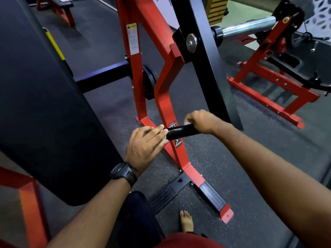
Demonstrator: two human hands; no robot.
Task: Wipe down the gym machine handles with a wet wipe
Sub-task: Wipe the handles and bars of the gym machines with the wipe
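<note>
Fingers point(158, 132) of left hand point(145, 145): extended, nearly straight, laid against the near end of the handle point(180, 133), gripping nothing. Right hand point(202, 120): fingers curled over the far end of the same handle, a sliver of white wet wipe point(188, 123) pressed beneath them. Handle: short black glossy bar, lying roughly level between both hands, in front of the red frame point(164, 97). Wristwatch point(121, 173): black, on the left wrist, no brand legible. Warning label point(133, 39): white strip with yellow header and triangle symbol, on the red upright; print too small to read. Small black sticker point(172, 124): on the red leg behind the handle, lettering illegible. Back pad point(44, 104): large, black, at left. Foot plate point(213, 196): ribbed black, at the red leg's base. Chrome sleeve point(247, 28): upper right. Bare foot point(186, 222): on the rubber floor point(250, 176).
</note>
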